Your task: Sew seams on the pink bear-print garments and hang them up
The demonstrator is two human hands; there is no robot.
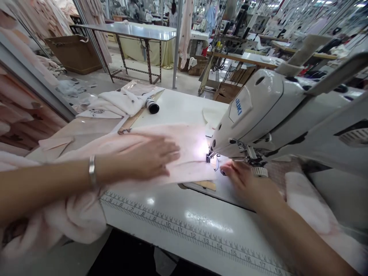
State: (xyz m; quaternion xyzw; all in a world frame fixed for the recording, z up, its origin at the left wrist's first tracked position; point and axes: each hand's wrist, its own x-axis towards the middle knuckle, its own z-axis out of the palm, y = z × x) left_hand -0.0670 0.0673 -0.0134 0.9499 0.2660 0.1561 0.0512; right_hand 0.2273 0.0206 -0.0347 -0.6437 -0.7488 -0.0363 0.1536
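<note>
A pale pink plush fabric piece (184,142) lies across the table, its right end at the presser foot (208,157) of a white sewing machine (253,99). My left hand (149,158) rests flat on this fabric with fingers stretched out, a little blurred. Just right of the presser foot, under the machine's head, is my right hand (244,178). Its thumb and fingers are drawn together; whatever is between them, if anything, is too small and blurred to name. The machine's lamp lights the fabric beside the needle area.
A printed ruler scale (178,226) runs along the table's front edge. Farther back lie white printed cloth (115,103) and a dark-ended roll (152,106). More pink fabric (74,218) hangs at the left front. Behind stand a metal table (135,30) and a cardboard box (73,53).
</note>
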